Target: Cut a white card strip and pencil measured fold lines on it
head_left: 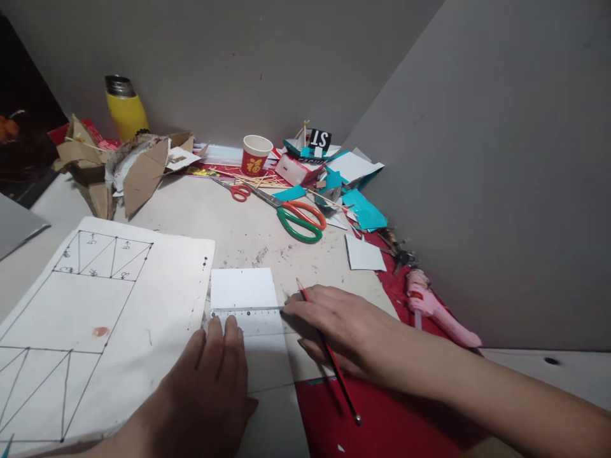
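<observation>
So far, a clear ruler (248, 316) is pinned flat across the white card (244, 299) by the spread left hand (210, 375), while a red pencil (329, 353) is gripped by the right hand (338, 324) at the ruler's right end, with no drawn line yet visible along it.

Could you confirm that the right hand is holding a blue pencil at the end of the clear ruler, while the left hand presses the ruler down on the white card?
Not quite: the head view shows the pencil in the right hand is red, not blue. The rest holds: the left hand presses the clear ruler onto the white card.
</observation>
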`<state>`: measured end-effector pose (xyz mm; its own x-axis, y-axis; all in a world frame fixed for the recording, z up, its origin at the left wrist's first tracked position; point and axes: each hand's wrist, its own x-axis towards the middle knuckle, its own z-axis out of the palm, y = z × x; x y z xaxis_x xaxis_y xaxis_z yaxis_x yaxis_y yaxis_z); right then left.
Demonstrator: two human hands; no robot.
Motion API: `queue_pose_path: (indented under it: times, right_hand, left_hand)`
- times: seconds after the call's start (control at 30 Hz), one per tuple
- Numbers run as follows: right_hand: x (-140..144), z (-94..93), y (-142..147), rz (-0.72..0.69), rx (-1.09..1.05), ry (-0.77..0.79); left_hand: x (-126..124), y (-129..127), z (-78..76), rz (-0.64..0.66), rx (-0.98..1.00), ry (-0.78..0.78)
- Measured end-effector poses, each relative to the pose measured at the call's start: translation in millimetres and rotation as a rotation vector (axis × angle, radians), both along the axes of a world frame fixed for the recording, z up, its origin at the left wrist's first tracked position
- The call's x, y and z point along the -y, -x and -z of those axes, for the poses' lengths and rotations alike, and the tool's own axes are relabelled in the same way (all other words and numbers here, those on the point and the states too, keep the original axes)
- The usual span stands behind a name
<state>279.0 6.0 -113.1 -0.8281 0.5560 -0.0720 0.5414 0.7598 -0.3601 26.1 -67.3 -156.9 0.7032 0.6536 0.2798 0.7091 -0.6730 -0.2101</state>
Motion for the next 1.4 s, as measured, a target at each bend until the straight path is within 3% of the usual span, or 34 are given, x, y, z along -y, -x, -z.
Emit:
queue_pose_path:
  times: [0.23, 0.4, 0.6, 0.83, 1.13, 1.4]
  right_hand:
    - [-3.6, -16.6, 2.8, -0.078, 0.134, -0.026]
    - [-6.5, -21.2, -21.9, -0.025, 0.178, -0.121]
    - [-7.6, -17.9, -49.9, 0.022, 0.200, -0.150]
    - [-6.6, -18.8, -44.0, -0.011, 0.169, -0.104]
    - [-11.6, -14.2, -39.5, -0.041, 0.153, -0.111]
    - [-9.2, -15.9, -42.8, -0.027, 0.177, -0.135]
  left_hand:
    - [-2.6, 0.4, 1.1, 0.047, 0.009, -0.020]
    - [-0.4, 1.7, 3.9, 0.142, 0.052, -0.033]
    - [1.7, 1.2, 2.5, 0.103, 0.035, 0.100]
    - [-4.7, -4.4, -7.5, 0.072, -0.092, 0.236]
    - [-4.4, -7.8, 12.7, 0.107, -0.090, 0.251]
    - [-8.3, -10.1, 3.7, 0.113, -0.121, 0.252]
